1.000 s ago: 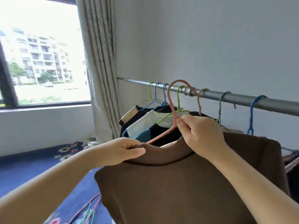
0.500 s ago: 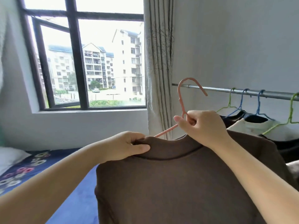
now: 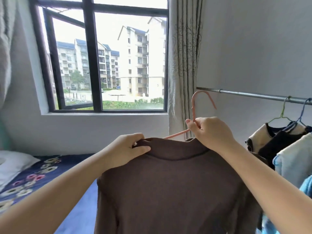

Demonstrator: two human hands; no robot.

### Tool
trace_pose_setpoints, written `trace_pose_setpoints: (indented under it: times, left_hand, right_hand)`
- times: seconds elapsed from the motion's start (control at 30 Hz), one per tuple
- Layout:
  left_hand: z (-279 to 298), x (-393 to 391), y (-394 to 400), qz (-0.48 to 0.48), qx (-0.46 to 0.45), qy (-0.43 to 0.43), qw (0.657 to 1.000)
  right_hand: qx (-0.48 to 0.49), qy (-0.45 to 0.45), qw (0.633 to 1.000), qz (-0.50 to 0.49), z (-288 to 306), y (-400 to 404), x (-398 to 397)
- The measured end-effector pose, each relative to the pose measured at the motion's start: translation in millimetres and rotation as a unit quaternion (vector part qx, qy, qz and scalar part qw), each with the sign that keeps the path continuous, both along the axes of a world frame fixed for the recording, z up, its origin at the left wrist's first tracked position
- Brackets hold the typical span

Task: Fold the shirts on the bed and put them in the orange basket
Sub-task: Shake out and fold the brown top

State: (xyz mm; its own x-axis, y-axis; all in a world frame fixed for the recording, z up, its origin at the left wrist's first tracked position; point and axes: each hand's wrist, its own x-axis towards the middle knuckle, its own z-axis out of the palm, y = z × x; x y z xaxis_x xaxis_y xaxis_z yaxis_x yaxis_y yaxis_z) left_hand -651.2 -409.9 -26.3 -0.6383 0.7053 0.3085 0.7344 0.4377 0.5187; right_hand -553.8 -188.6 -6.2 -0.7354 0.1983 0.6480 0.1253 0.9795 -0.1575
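A brown shirt point(image 3: 168, 188) hangs in front of me on a pink hanger point(image 3: 194, 107), held up in the air, off the rail. My left hand point(image 3: 125, 149) pinches the left side of the shirt's collar. My right hand point(image 3: 211, 132) grips the pink hanger at its neck, just above the collar. The hanger's left arm pokes out of the collar between my hands. The bed point(image 3: 30, 179) with its dark blue flowered cover lies at lower left. No orange basket is in view.
A metal clothes rail point(image 3: 253, 95) runs along the right wall, carrying more shirts point(image 3: 276, 144) on green and blue hangers. A curtain point(image 3: 184, 65) hangs beside the window point(image 3: 108, 61). A white pillow point(image 3: 11, 164) lies on the bed at far left.
The pink hanger with the brown shirt has come off the rail and swung left toward the window and bed. My view has turned left with it. Both hands keep their holds.
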Motion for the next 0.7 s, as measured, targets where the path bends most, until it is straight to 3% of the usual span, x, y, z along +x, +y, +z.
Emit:
trace_pose_setpoints:
  times: [0.2,0.3,0.37,0.47,0.7]
  left_hand:
    - [0,-22,8,0.054,-0.030,0.063,0.996]
    - [-1,-31,16,0.080,-0.031,0.078,0.993]
    - [5,-36,25,0.081,-0.029,0.085,0.993]
    - [21,-41,40,0.073,-0.027,0.108,0.991]
    - [47,-39,70,0.059,-0.103,0.137,0.983]
  right_hand:
    - [0.137,-0.062,0.980,-0.128,14,-14,-15]
    - [0.210,-0.021,0.977,0.011,6,-9,-27]
    - [0.210,-0.006,0.971,0.112,3,3,-42]
    - [0.216,-0.086,0.962,0.140,7,16,-60]
    - [0.136,-0.154,0.960,0.191,25,33,-75]
